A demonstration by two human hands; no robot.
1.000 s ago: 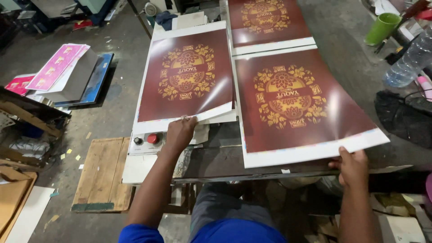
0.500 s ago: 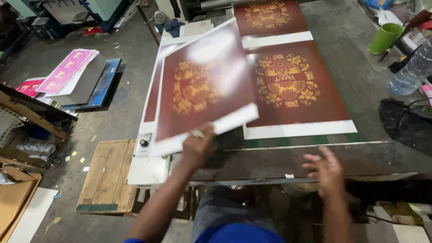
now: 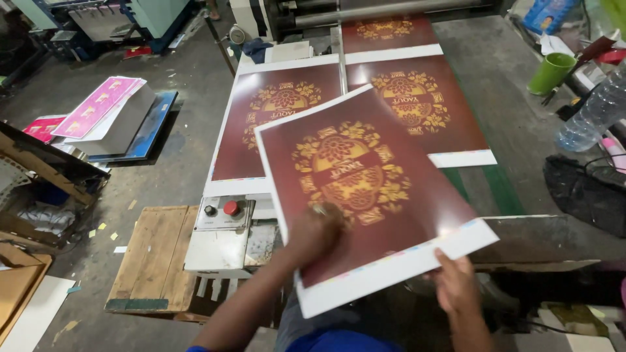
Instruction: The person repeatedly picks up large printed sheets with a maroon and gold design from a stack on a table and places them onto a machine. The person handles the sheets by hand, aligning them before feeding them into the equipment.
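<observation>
My left hand (image 3: pixel 317 236) lay flat at lower centre, forearm angled up; my right hand (image 3: pixel 458 287) pinched at lower right.

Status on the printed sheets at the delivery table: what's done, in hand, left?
Done: the top maroon sheet is lifted clear of the table. In hand: left hand lies on its face, right hand grips the white bottom edge. Left: two more printed sheets lie flat on the table, and another sits at the machine's exit.

held printed sheet (image 3: pixel 365 189): maroon, gold ornament, white border; two like sheets (image 3: pixel 277 127) flat on table behind | pink sheet stack (image 3: pixel 104 104) on floor, left | blue box (image 3: pixel 548 14) top right
</observation>
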